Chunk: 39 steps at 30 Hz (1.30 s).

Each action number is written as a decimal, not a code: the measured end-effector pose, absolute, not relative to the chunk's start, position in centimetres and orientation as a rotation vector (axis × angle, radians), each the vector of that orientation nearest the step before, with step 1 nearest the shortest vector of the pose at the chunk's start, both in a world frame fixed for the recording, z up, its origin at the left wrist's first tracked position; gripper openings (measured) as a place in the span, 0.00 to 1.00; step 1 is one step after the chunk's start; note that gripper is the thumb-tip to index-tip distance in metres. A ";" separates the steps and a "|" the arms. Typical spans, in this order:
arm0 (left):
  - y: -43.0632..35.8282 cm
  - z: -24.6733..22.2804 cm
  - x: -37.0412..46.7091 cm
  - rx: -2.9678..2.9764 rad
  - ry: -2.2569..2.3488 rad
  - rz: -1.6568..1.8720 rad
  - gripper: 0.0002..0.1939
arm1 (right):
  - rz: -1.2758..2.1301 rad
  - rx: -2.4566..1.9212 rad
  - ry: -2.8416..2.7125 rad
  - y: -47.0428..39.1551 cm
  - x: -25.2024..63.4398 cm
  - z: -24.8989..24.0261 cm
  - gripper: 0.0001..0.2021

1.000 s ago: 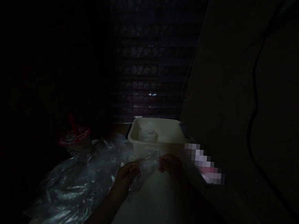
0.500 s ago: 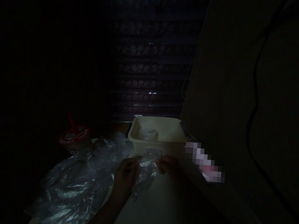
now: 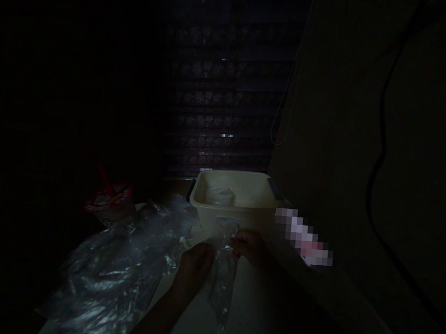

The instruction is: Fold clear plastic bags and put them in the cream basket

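Observation:
A clear plastic bag [image 3: 221,285] hangs between my two hands, in front of a pale plastic bin [image 3: 242,214]. My left hand [image 3: 195,268] is closed on the bag's left side near its top. On the opposite edge, my right hand [image 3: 250,245] pinches the plastic between thumb and fingers. Inside the bin, towards its left, lies a small clear-wrapped bundle [image 3: 219,195]. A big heap of crumpled clear plastic bags [image 3: 115,266] spreads to the left of my left forearm. Dim light hides the finer details.
A cup with a red-rimmed lid [image 3: 108,199] and a red straw stands behind the heap. Right of the bin lies a pixelated object [image 3: 306,240]. Blinds [image 3: 220,100] hang at the back, and a dark cable [image 3: 375,174] runs down the right wall.
My hands have come closer together, the left moving right. The bag, bunched up before, now hangs longer and lower between them.

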State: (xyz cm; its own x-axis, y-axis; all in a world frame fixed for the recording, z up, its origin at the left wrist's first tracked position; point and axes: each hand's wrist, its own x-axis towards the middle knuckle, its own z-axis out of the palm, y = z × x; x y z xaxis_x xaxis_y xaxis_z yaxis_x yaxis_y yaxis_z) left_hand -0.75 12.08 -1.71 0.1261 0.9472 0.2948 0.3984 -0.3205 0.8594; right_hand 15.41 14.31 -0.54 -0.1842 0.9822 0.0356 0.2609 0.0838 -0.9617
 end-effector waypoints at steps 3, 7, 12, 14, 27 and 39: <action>12.5 -1.8 -1.1 1.649 1.354 1.213 0.09 | 1.085 -1.312 -1.562 14.6 16.0 -0.4 0.16; 13.0 -2.0 -1.5 1.424 1.378 1.285 0.11 | 1.151 -1.369 -1.419 15.3 16.6 -0.7 0.12; 13.2 -2.2 -1.8 1.213 1.278 1.303 0.14 | 1.294 -1.330 -1.330 15.7 17.2 -1.3 0.07; 13.1 -2.1 -1.7 1.173 1.242 1.296 0.14 | 1.314 -1.323 -1.333 15.7 17.3 -1.5 0.07; 12.9 -2.2 -1.5 1.142 1.285 1.292 0.13 | 1.345 -1.320 -1.456 15.7 17.8 -1.2 0.08; 12.6 -1.2 -1.2 1.198 1.385 1.276 0.12 | 1.274 -1.450 -1.492 15.3 17.2 -1.0 0.12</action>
